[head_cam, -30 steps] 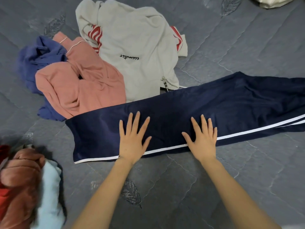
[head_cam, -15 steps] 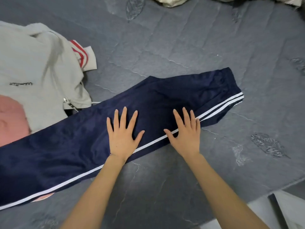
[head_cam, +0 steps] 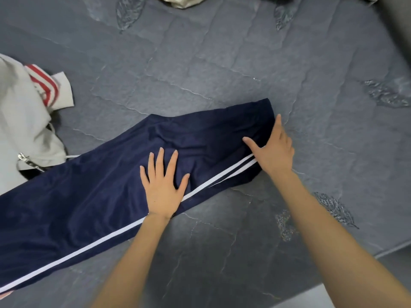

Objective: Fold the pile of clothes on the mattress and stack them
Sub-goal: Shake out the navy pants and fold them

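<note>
Your left hand (head_cam: 163, 187) lies flat and palm down, its 4 fingers straight and fanned away from you and the thumb splayed to the right. Your right hand (head_cam: 274, 152) sits farther out and to the right, turned partly onto its edge, with the thumb stretched left and the index finger straight; the other 3 fingers bend at the knuckles, their tips hidden. Your 2 bare forearms spread apart toward you, and the hands do not touch.

Head view, steeply down over mattress (head_cam: 222, 63), close.
</note>
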The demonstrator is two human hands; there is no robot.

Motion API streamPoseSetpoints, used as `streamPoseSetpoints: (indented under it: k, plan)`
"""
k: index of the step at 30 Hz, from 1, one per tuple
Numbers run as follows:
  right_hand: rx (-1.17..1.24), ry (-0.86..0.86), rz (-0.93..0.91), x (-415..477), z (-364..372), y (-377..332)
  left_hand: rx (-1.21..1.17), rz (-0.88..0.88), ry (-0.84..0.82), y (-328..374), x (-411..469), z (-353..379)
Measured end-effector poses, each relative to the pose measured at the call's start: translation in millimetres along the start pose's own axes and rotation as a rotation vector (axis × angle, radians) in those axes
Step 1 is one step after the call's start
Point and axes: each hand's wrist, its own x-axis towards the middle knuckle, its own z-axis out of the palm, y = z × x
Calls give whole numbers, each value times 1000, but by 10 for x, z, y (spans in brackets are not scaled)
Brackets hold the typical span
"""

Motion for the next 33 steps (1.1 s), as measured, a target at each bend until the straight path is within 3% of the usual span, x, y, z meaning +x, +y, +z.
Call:
streamPoseSetpoints:
  k: [4, 7, 11, 13, 15, 17, 20, 23, 27, 31, 33]
  plan:
    - [313, -33, 149, 206, -144, 68, -80, -25, 8, -70, -5, -146]
    - [570, -184, 256, 181, -379, -18, -119, -130, 27, -243, -74, -333]
    - [748, -213, 206, -195, -551, -536, -242, -246, 43, -669, -182, -631]
    - [610, -207, 74, -493, -470, -912, -349, -277, 69, -862, -250, -815]
    - [307, -187, -132, -877, -302, -1346, -514, -383, 65, -1014, -354, -1014]
    - [153, -129, -285, -1341, -68, -1800, -829, -546, 10, -1162, -465, -1249]
    - [191, -111, -407, -2067, 339, -2442, -1367, -705, -140, -1439, -622, -1701]
    - [261, -169, -463, -2756, 802, -2937, -1662, -704, -196, -1928, -815, -2068]
    - [421, -296, -508, -3564, 1347, -3414, -1579, -741, -242, -2622, -1041, -2268]
    - [640, -560, -432, -3997, 1683, -3733, -1393, -796, -86, -3337, -1235, -2245]
    - [724, -583, -367, -4011, 1772, -3741, -1365, -814, -57, -3699, -1331, -2244]
